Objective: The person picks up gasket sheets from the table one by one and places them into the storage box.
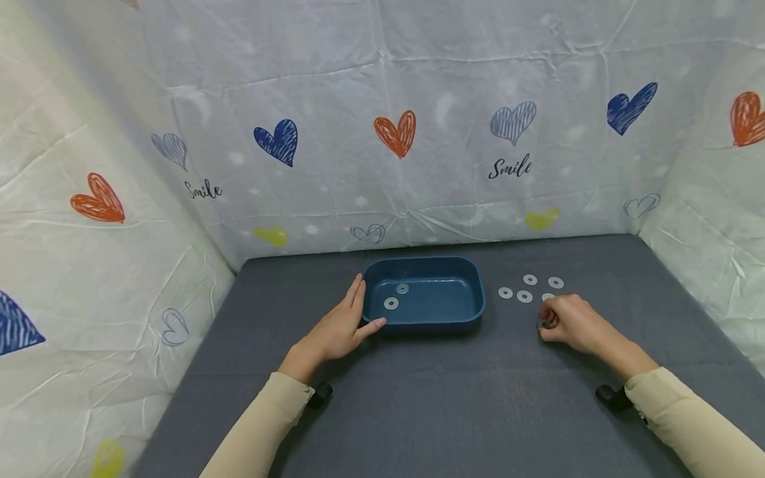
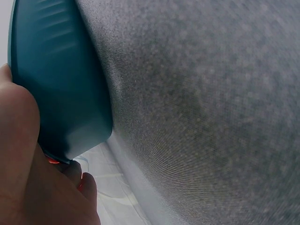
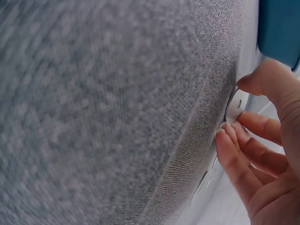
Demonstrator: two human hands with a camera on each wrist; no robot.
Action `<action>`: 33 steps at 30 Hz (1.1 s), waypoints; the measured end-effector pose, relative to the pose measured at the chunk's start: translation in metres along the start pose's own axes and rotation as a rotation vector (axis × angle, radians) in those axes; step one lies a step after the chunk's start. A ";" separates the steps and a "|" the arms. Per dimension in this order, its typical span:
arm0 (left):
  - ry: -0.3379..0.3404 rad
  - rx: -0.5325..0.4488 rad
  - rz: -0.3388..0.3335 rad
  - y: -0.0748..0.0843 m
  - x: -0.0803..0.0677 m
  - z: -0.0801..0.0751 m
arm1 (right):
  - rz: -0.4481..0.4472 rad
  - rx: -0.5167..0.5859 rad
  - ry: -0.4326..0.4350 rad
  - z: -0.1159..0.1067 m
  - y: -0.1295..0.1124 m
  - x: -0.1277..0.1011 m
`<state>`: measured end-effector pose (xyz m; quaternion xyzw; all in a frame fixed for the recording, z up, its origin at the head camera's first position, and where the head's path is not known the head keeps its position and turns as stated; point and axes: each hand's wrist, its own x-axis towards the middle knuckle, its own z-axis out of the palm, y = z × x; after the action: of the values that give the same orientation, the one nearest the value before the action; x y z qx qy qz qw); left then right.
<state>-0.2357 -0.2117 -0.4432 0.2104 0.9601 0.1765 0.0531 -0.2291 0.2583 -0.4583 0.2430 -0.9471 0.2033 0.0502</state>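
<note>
A blue rectangular tray (image 1: 425,328) stands at the table's back middle, two flat metal washers inside, one (image 1: 391,305) nearer the front. My left hand (image 1: 339,328) rests against the tray's left front corner, fingers along the left side and thumb at the front rim. Right of the tray, my right hand (image 1: 572,324) pinches a washer (image 3: 234,108) between thumb and fingertips, standing on its edge at the cloth. Behind that hand lie several loose washers, among them one (image 1: 524,300) in the middle and another (image 1: 556,286) farther right. The hand partly covers one.
A dark grey cloth covers the table (image 1: 448,411). White fabric (image 1: 335,79) printed with hearts hangs behind it and at both sides. Dark wrist straps show at both sleeve ends.
</note>
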 end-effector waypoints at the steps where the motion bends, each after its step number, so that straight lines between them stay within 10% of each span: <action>1: -0.002 -0.001 -0.003 0.000 0.000 0.000 | 0.003 -0.001 0.005 0.000 0.000 0.000; 33: -0.002 -0.005 0.003 0.002 -0.001 -0.001 | 0.080 0.154 0.130 -0.013 -0.007 -0.001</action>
<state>-0.2343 -0.2106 -0.4413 0.2118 0.9593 0.1787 0.0542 -0.2252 0.2584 -0.4436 0.1943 -0.9325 0.2927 0.0843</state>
